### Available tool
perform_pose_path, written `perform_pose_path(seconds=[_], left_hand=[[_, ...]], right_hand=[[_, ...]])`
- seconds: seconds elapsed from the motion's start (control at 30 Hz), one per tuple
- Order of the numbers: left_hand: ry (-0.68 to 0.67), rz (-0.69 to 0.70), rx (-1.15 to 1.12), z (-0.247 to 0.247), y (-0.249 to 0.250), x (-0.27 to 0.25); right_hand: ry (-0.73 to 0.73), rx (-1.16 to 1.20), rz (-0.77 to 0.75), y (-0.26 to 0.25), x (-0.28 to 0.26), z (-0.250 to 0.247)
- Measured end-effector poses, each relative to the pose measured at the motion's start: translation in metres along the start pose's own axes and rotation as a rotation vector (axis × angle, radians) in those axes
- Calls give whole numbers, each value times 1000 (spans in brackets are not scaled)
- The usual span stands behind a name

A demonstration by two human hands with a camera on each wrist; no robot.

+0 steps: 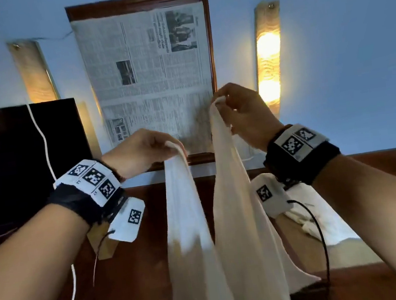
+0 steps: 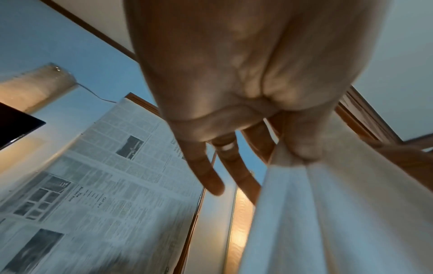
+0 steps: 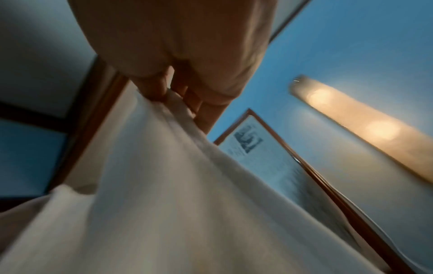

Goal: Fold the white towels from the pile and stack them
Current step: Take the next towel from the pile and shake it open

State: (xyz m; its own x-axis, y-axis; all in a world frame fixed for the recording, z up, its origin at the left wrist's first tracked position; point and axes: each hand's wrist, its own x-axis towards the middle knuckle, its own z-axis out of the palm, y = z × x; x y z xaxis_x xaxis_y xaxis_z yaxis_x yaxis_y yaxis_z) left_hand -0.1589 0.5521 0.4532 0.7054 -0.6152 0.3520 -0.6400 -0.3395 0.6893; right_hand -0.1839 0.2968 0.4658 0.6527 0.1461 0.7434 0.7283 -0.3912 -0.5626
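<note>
Holding a white towel (image 1: 228,221) up in the air, we pinch one top corner in each of our hands, so the soft cloth hangs down between them in two long limp folds that meet lower down. Our left hand (image 1: 142,151) nips its corner between thumb and forefinger, the other fingers (image 2: 206,172) pointing out straight and loose. Our right hand (image 1: 242,109), raised higher, has its fingers curled round a bunched corner; the right wrist view is blurred, though it shows the cloth gathered into fine pleats under the fingertips. The fabric looks matte and slightly napped, thick enough to keep rounded creases.

Below our right forearm, more white towels (image 1: 317,212) lie crumpled on the dark reddish wooden tabletop (image 1: 133,282). Behind the towel a flat newspaper sheet (image 1: 147,68) sits inside a rectangular wooden frame (image 1: 209,36) on the smooth blue wall (image 1: 339,32). A long narrow wall lamp (image 1: 269,61) with a rippled shade glows warm at the right, and a similar one (image 1: 32,70) is on the left above a black flat panel (image 1: 17,152).
</note>
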Motion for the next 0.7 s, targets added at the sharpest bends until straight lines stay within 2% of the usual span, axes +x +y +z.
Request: perform_pose_path(seconds=[0.07, 0.13, 0.2, 0.3, 0.43, 0.6, 0.7], left_hand=[[167, 77, -124, 2, 2, 2], [342, 127, -232, 4, 8, 6], [428, 167, -292, 5, 14, 10], [457, 215, -307, 9, 23, 15], [427, 180, -437, 14, 31, 25], [418, 142, -544, 18, 31, 34], [396, 104, -550, 20, 30, 38]], right_hand=[[-92, -55, -99, -23, 7, 5], [-141, -34, -117, -38, 13, 7], [-156, -8, -117, -47, 18, 7], [-193, -44, -155, -56, 26, 5], [-221, -36, -180, -58, 31, 4], [-260, -47, -148, -51, 38, 1], [-360, -36, -67, -47, 39, -1]])
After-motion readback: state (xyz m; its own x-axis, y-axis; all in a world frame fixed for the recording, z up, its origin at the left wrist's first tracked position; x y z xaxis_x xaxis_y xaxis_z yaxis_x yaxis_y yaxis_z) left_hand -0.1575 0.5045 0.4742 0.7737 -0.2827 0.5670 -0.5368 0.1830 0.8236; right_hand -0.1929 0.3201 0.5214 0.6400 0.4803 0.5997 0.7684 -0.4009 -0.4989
